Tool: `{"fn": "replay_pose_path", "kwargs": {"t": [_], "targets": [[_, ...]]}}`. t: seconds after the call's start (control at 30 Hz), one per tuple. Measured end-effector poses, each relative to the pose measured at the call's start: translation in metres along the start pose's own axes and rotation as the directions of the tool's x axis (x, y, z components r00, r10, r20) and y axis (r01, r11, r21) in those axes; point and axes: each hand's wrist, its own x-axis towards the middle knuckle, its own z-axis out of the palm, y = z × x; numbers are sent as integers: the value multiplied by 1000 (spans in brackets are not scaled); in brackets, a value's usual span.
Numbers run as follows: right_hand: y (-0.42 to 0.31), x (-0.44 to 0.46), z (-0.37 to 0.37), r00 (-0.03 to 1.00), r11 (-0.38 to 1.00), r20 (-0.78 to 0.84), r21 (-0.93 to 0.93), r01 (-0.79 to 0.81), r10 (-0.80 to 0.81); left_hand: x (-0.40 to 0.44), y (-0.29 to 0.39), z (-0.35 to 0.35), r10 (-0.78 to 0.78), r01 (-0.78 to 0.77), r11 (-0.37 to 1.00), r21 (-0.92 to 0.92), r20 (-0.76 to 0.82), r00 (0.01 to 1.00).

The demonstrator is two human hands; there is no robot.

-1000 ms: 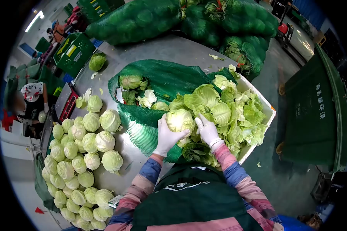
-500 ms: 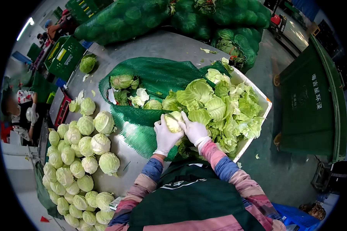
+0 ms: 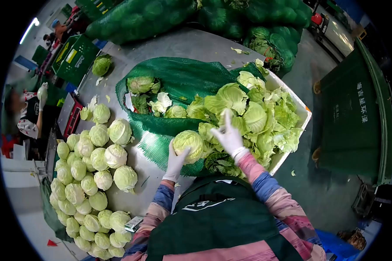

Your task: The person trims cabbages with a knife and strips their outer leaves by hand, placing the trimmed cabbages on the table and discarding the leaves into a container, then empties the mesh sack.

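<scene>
My gloved left hand [image 3: 176, 164] is wrapped round the lower left side of a pale green cabbage [image 3: 188, 145] above the table. My gloved right hand [image 3: 228, 136] is apart from that cabbage, its fingers stretched out and slightly blurred. Beneath and beyond it are loose cabbage leaves [image 3: 276, 119], heaped in a white box [image 3: 304, 114]. Left of the leaves lies an opened green mesh bag [image 3: 183, 78], with a few more cabbages [image 3: 140, 84] showing in its mouth.
Many cabbages [image 3: 89, 185] are piled at the table's left. Full mesh bags [image 3: 148, 19] lie along the back. A green bin [image 3: 348, 113] stands right, a green crate [image 3: 75, 58] at the back left. A co-worker [image 3: 30, 113] is at the far left, hand raised.
My right hand has left the cabbage and moved right, over the leaves. My left hand has brought the cabbage lower and to the left. The co-worker's hand has risen.
</scene>
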Motion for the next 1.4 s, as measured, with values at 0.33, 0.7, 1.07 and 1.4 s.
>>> {"fn": "replay_pose_path", "kwargs": {"t": [0.33,0.7,1.07,1.4], "targets": [[7,8,55,959,947,-10,156,281,-283,4,-24,0,279,-294,891,345,94,956],[78,18,49,967,988,-254,-151,-27,-12,5,0,-9,-27,50,988,-143,159,987],[123,-9,-17,881,964,-469,-256,-68,-62,-29,78,-40,147,242,535,-809,372,917],[139,-34,-24,897,957,-367,241,-163,245,-30,160,-310,367,-619,753,-223,-639,676]]}}
